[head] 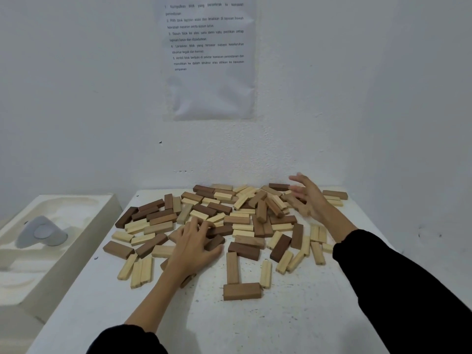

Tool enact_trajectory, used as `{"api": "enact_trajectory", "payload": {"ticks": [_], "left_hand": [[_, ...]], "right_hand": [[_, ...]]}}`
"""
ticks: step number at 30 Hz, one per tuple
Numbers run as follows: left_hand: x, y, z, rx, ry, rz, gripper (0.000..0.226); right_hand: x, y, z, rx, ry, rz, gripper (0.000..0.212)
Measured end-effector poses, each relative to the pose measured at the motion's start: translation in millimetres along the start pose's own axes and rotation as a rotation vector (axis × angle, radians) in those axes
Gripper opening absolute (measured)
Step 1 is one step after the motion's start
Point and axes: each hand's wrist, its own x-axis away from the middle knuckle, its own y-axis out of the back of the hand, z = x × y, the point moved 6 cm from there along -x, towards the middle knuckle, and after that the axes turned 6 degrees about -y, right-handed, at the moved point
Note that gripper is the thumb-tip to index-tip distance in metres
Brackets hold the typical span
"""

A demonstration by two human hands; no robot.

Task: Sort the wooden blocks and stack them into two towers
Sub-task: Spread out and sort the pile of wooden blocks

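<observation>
Wooden blocks [229,215] in dark brown, mid brown and pale tones, strewn in a loose heap across the middle of the frame on a white worktop [293,315], a few lying apart toward the near side. Left hand [194,249] at centre, palm down on the blocks, fingers spread wide, gripping nothing. Right hand [306,198] at centre right, blurred, fingers splayed wide over the far side of the heap; contact with the blocks impossible to tell. Printed sheet [209,93] on the wall, upper centre. Moulded white tray [63,254] holding a grey object [40,232], left.
</observation>
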Motion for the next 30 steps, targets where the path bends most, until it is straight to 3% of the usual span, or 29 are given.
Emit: {"api": "enact_trajectory", "payload": {"ticks": [2, 4, 6, 9, 13, 15, 18, 20, 30], "left_hand": [[-1.0, -0.8, 1.2, 0.005, -0.006, -0.007, 0.068], [-1.5, -1.4, 2.0, 0.004, -0.012, -0.012, 0.068], [-1.6, -0.9, 2.2, 0.012, -0.014, -0.023, 0.067], [-0.9, 0.4, 1.4, 0.021, -0.018, -0.03, 0.066], [-0.5, 1.2, -0.2, 0.043, -0.02, -0.038, 0.067], [-1.1, 1.2, -0.2, 0.048, -0.017, -0.034, 0.068], [-1.0, 1.4, 1.0, 0.049, -0.012, -0.026, 0.067], [-1.0, 1.3, 1.7, 0.049, -0.007, -0.023, 0.067], [-1.8, 6.1, -3.0, 0.095, -0.01, -0.024, 0.071]], "right_hand": [[-2.3, 6.3, -0.2, -0.179, 0.016, 0.088, 0.044], [-7.2, 7.8, 3.9, -0.163, 0.094, 0.078, 0.033], [-16.2, 21.2, 12.2, 0.058, 0.216, -0.131, 0.021], [-34.1, 60.4, 20.4, 0.484, 0.311, -0.435, 0.028], [-67.7, 100.5, -5.1, 1.13, 0.103, -0.335, 0.045], [-72.7, 109.5, -15.9, 1.295, 0.104, -0.296, 0.042], [-66.4, 113.8, -16.4, 1.432, 0.116, -0.409, 0.042], [-61.0, 114.4, -13.4, 1.463, 0.126, -0.472, 0.04], [-21.5, 94.3, -2.3, 1.001, 0.209, -0.525, 0.034]]}}
